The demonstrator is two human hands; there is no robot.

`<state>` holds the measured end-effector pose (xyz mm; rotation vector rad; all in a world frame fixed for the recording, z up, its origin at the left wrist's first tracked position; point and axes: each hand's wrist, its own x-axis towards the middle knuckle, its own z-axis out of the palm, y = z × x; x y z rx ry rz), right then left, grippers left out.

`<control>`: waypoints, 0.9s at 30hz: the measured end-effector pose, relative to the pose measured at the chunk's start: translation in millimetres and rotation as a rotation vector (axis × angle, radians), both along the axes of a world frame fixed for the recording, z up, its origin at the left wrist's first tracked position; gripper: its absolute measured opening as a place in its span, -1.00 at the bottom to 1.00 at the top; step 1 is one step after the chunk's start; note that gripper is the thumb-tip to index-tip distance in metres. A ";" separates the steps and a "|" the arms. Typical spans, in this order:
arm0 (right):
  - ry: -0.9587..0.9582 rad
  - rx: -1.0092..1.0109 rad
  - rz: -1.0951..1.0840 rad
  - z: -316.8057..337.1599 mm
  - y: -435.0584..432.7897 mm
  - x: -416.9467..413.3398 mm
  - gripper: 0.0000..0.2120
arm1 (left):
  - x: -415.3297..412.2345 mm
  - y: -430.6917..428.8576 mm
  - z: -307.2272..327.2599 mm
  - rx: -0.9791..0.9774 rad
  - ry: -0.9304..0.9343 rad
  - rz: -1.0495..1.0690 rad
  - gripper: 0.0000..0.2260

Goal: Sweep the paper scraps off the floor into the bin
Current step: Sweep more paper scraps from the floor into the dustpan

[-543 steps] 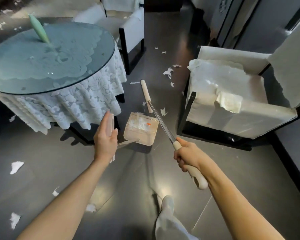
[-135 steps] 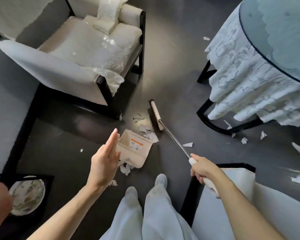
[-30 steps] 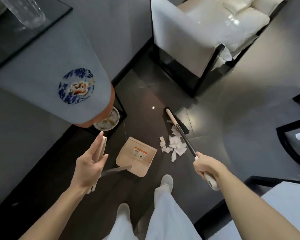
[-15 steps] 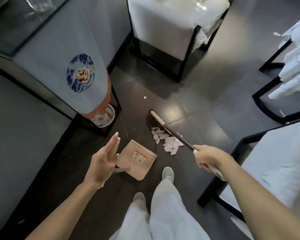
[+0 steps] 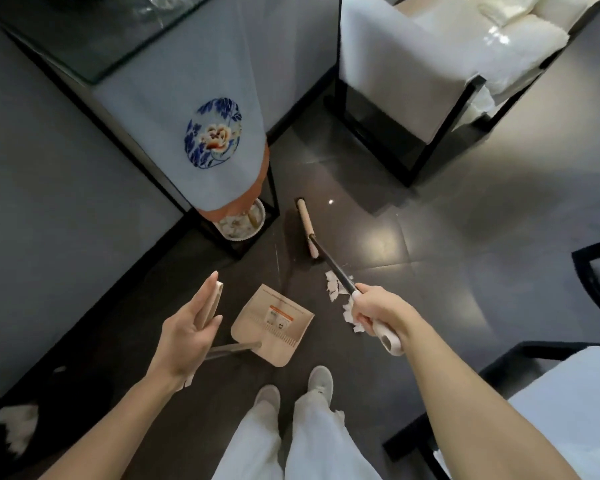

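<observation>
Grips the broom point(image 5: 329, 260) by its white handle in the right hand point(image 5: 371, 306), fingers point(image 5: 361, 308) curled tight round it. Pinches the upright handle of the dustpan point(image 5: 274, 323) in the left hand point(image 5: 187, 327), fingers point(image 5: 205, 296) laid straight along it and thumb pressed to its side. Keeps the pan flat on the dark floor point(image 5: 413, 220) just ahead of the shoes point(image 5: 321, 379), with no scraps showing inside it.

Has swung the broom head point(image 5: 303, 220) in the last half second: then lying right against the far edge of the paper scraps point(image 5: 335, 289), now turned end-on and drawn off toward the cloth-draped counter point(image 5: 222, 98), with only its near end close to the pile. Leaves those scraps in a loose heap just to the right of the dustpan, partly hidden behind the right hand and not yet in the pan.

Reads as a reset for a fresh stroke rather than a finished one. Probably calls for bringing the bristles round behind the heap and drawing them toward the pan's mouth, lightly enough not to scatter such thin paper.

Shows a round white container point(image 5: 245, 220) under the counter, near the broom head; possibly the bin, though cannot tell for sure. Shows more white scraps point(image 5: 14, 431) low at the left, well apart from the heap, and so suggests a task some way from done
</observation>
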<state>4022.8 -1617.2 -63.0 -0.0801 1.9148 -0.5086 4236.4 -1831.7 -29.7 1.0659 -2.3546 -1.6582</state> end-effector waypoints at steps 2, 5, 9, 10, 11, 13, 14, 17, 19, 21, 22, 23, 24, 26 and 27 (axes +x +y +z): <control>-0.061 -0.054 -0.114 -11.6 -8.0 5.2 -0.67 | 5.1 1.0 1.2 -0.012 0.000 0.045 -0.26; -0.172 -0.096 -0.189 -17.2 -21.1 9.9 -0.61 | 12.8 1.7 1.9 -0.052 0.002 0.062 -0.20; -0.342 -0.127 -0.402 -25.1 -23.9 13.8 -0.33 | 24.3 4.9 0.4 -0.093 -0.025 0.047 -0.19; -0.356 -0.121 -0.404 -26.9 -21.2 16.8 -0.31 | 28.3 5.5 0.0 -0.093 -0.023 0.043 -0.19; -0.358 -0.100 -0.400 -29.1 -16.7 18.5 -0.31 | 32.6 5.3 -0.1 -0.085 -0.018 0.042 -0.19; -0.345 -0.052 -0.396 -27.0 -3.9 20.0 -0.34 | 39.0 4.6 0.9 -0.082 -0.016 0.029 -0.19; -0.331 -0.035 -0.410 -24.8 3.2 20.5 -0.37 | 41.4 3.9 1.2 -0.093 -0.021 0.014 -0.19; -0.272 -0.003 -0.451 -7.0 21.3 26.2 -0.62 | 45.1 3.1 3.1 -0.124 -0.016 -0.044 -0.26; -0.243 -0.001 -0.467 8.6 27.2 29.5 -0.72 | 45.6 1.6 2.7 -0.144 -0.020 -0.085 -0.29; -0.188 -0.006 -0.470 20.2 31.6 28.7 -0.69 | 44.4 0.4 2.3 -0.204 -0.035 -0.129 -0.31; -0.153 -0.005 -0.461 24.1 34.0 26.9 -0.64 | 42.7 0.0 3.0 -0.223 -0.036 -0.140 -0.31; -0.124 -0.005 -0.451 25.7 37.1 23.7 -0.58 | 39.9 -0.9 3.4 -0.228 -0.029 -0.146 -0.31; -0.104 -0.011 -0.445 28.0 38.8 20.7 -0.53 | 36.2 -1.9 3.6 -0.230 -0.020 -0.153 -0.31; -0.029 -0.022 -0.380 30.7 41.5 14.0 -0.47 | 25.5 -2.3 3.7 -0.229 -0.001 -0.172 -0.31; 0.028 -0.020 -0.310 31.3 42.5 9.0 -0.46 | 18.1 -1.7 4.0 -0.224 0.009 -0.177 -0.30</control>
